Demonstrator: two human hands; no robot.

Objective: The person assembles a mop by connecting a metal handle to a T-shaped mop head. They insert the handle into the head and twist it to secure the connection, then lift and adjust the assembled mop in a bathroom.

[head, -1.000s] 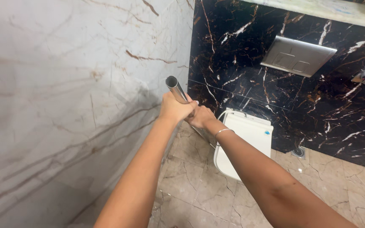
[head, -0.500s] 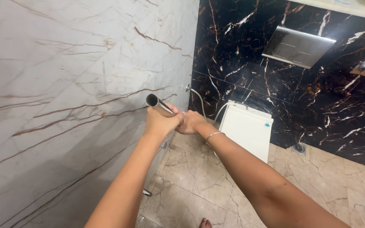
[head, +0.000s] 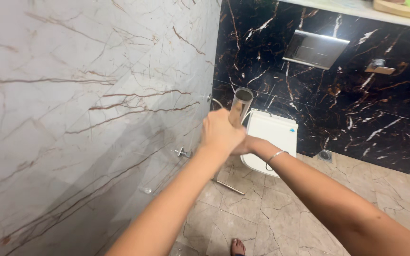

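Observation:
Both my hands grip a shiny metal pole whose open top end points up toward me. My left hand is wrapped around it just below the top. My right hand, with a thin bracelet on the wrist, holds the pole right beneath the left, mostly hidden behind it. The pole's lower end reaches a thin head lying on the beige marble floor close to the pale wall.
A white toilet with closed lid hangs on the black marble wall, under a metal flush plate. A small valve sticks out of the pale wall. A floor drain lies right; my toes show below.
The pole has swung from leaning left to nearly upright, and my hands have shifted right and slightly up. The view has tilted down a little, showing more floor.

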